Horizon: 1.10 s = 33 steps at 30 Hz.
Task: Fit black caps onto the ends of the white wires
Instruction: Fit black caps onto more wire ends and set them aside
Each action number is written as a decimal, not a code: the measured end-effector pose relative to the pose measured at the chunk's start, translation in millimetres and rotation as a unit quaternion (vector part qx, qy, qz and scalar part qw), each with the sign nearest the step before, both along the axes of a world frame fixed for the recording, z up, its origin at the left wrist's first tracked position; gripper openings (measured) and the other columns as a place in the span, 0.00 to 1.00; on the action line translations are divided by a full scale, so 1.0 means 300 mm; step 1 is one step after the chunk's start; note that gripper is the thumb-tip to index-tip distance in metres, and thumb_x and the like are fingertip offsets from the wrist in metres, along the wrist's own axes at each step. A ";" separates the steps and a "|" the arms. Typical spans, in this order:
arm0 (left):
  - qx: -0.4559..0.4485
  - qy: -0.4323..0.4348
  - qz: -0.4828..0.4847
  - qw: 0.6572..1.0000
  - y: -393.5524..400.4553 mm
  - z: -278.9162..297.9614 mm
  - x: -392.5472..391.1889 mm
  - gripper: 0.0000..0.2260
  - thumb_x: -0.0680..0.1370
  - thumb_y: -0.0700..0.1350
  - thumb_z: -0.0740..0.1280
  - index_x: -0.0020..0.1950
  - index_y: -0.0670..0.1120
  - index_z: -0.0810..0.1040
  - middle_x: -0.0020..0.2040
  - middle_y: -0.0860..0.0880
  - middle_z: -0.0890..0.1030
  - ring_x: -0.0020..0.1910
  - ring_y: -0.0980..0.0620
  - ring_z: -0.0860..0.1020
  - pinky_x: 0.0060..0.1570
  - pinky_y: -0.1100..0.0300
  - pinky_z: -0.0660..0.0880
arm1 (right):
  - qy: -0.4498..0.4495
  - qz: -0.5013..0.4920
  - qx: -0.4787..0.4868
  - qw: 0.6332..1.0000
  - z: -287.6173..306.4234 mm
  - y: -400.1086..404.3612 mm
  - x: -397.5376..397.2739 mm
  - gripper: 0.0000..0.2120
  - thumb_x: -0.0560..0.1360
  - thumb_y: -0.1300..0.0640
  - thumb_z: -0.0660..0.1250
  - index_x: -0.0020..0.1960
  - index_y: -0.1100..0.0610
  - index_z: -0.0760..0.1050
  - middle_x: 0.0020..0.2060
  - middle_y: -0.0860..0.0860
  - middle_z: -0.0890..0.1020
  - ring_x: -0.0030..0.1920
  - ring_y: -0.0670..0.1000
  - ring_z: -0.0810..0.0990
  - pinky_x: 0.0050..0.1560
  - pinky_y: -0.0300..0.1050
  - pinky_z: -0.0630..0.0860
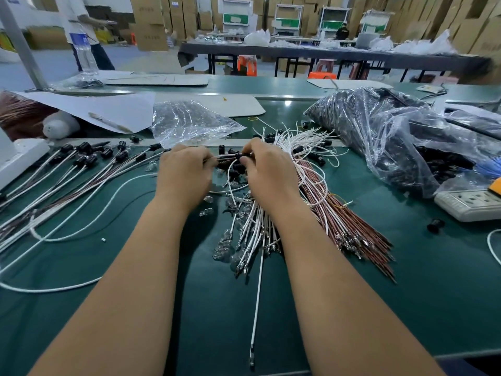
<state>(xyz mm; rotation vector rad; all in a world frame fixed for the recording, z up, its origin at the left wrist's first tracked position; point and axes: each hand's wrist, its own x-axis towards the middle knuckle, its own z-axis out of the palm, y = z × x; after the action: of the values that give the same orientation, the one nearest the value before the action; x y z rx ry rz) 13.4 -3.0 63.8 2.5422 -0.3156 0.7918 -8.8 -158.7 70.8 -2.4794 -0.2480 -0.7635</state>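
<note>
Taking the black cap (238,156) pinched between the two hands as the landmark: nearest the viewer, well below it, a single white wire (257,294) lies straight down the green tabletop (406,294), and just above that the metal-tipped ends of the loose white wires (252,226) fan out among small clear glass bulbs (223,248). Any sideways drag of a forearm could sweep these off or tangle them. At the cap itself, the left hand (184,175) has its fingers curled round a thin wire end coming in from the left, and the right hand (268,172) curls its fingertips round the cap; how far the wire has entered it seems impossible to judge, since the fingers hide the joint. The likely failures are a terminal entering crooked and bending, a cap left half seated, or the small, smooth cap slipping from the pinch and rolling among the spare caps (233,166) just below it. The cap looks small, dark, round and ribbed; the wire is thin, white and limp, looping under the hands. Left of the cap lie finished capped wires (81,164); right of it a bundle of brown wires (339,221) that a loop could snag. Beyond the cap sits a clear plastic bag (189,120), and far right a large bag of black parts (379,126).
</note>
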 end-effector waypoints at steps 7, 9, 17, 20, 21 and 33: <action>-0.028 0.019 -0.006 0.999 -0.007 -0.001 -0.008 0.08 0.77 0.44 0.65 0.54 0.45 0.81 0.48 0.45 0.83 0.51 0.43 0.78 0.53 0.49 0.74 | 0.028 0.029 0.050 0.998 0.004 0.001 -0.004 0.05 0.78 0.57 0.66 0.53 0.57 0.77 0.44 0.51 0.83 0.45 0.50 0.79 0.53 0.51 0.75; -0.071 0.020 -0.091 0.993 -0.032 0.006 -0.023 0.07 0.78 0.43 0.67 0.53 0.44 0.81 0.46 0.46 0.83 0.48 0.46 0.79 0.51 0.51 0.75 | 0.030 0.042 0.050 0.997 0.001 0.007 -0.003 0.05 0.78 0.57 0.66 0.53 0.56 0.77 0.45 0.51 0.83 0.46 0.51 0.80 0.52 0.52 0.76; -0.181 0.040 -0.113 0.976 -0.023 -0.009 -0.013 0.05 0.78 0.40 0.67 0.43 0.44 0.79 0.33 0.51 0.78 0.29 0.63 0.71 0.31 0.71 0.65 | 0.042 0.019 0.142 0.989 -0.005 -0.013 0.007 0.11 0.76 0.62 0.65 0.57 0.54 0.78 0.41 0.44 0.80 0.40 0.45 0.78 0.43 0.42 0.75; -0.179 0.037 -0.118 0.976 -0.025 -0.011 -0.011 0.04 0.78 0.40 0.67 0.43 0.44 0.80 0.35 0.50 0.79 0.29 0.63 0.71 0.32 0.72 0.65 | 0.057 0.027 0.194 0.979 0.002 -0.011 0.003 0.14 0.75 0.66 0.59 0.51 0.55 0.80 0.41 0.49 0.82 0.43 0.50 0.80 0.47 0.48 0.78; -0.179 0.036 -0.119 0.976 -0.025 -0.012 -0.010 0.04 0.78 0.40 0.67 0.43 0.44 0.80 0.35 0.50 0.79 0.29 0.63 0.71 0.32 0.72 0.65 | 0.064 0.030 0.210 0.975 0.004 -0.010 0.002 0.14 0.75 0.66 0.58 0.50 0.55 0.80 0.41 0.50 0.83 0.44 0.51 0.80 0.48 0.50 0.78; -0.164 0.045 -0.133 0.976 -0.035 -0.021 -0.005 0.03 0.77 0.41 0.68 0.45 0.46 0.80 0.36 0.52 0.79 0.33 0.61 0.73 0.34 0.74 0.66 | 0.046 0.034 0.220 0.974 0.002 -0.011 0.007 0.03 0.76 0.60 0.67 0.44 0.54 0.77 0.35 0.48 0.80 0.38 0.49 0.79 0.45 0.51 0.79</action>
<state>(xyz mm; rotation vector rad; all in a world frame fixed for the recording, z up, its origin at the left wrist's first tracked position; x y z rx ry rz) 11.9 -13.6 57.5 2.1627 -0.4458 0.5703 -6.9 -162.0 71.3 -2.0683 -0.1144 -0.5981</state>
